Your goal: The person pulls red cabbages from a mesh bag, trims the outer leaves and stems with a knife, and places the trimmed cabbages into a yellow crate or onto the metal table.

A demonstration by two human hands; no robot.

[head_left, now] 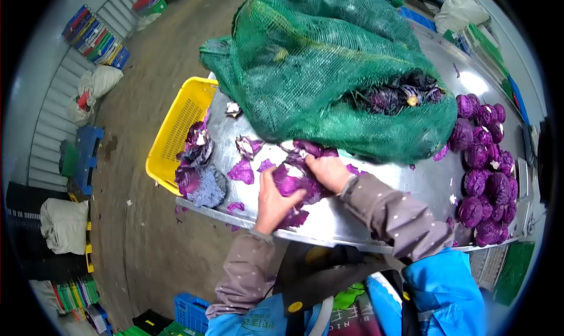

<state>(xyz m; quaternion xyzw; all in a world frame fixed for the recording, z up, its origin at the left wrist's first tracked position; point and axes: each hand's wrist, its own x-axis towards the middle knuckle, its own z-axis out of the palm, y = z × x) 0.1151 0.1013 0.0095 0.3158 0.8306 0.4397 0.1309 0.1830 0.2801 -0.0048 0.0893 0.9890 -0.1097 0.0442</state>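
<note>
A red cabbage (294, 180) with pale patches rests on the metal table (364, 215) near its front edge. My left hand (275, 199) curls around the cabbage's left side, its thumb across the front. From the right, my right hand (329, 172) presses closed fingers on the cabbage's upper edge, against the leaves; its fingertips are partly hidden. Loose purple leaves (241, 171) and trimmed pieces lie around both hands. Just beyond them bulges a large green mesh sack (329, 71), with dark cabbages showing through a gap on its right side.
Peeled red cabbages (484, 165) are piled at the table's right end. A yellow crate (167, 142) at the left has outer leaves (202, 183) beside it. Farther off are stacked coloured crates (97, 39), a blue pallet (89, 154) and a white sack (64, 224).
</note>
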